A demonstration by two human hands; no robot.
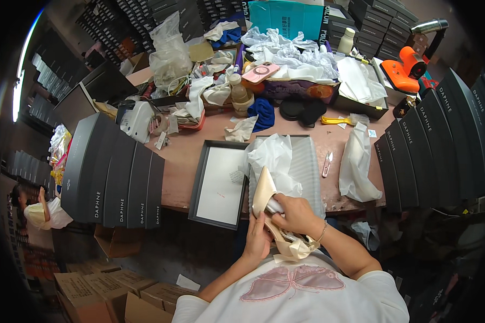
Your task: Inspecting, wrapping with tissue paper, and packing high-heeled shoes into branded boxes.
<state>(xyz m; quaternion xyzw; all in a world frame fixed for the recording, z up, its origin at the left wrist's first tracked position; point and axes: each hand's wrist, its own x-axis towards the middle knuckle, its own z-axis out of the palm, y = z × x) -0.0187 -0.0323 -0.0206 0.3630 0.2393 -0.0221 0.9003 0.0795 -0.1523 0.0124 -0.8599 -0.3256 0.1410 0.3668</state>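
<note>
A cream satin high-heeled shoe (265, 195) with a ribbon at its heel end is held over the table's near edge. My left hand (257, 237) grips it from below at the sole. My right hand (296, 214) closes on its upper side and on a wad of white tissue paper (275, 157) pushed into the toe. Behind the shoe lies an open grey shoe box (309, 161) lined with tissue. Its dark lid (219, 183) lies upside down to the left.
Rows of dark shoe boxes stand at the left (118, 180) and the right (436, 151). Small snips (327, 163), a white bag (358, 164), a pink phone (260, 72) and an orange tool (407, 69) lie on the cluttered table. Another person (37, 207) sits at far left.
</note>
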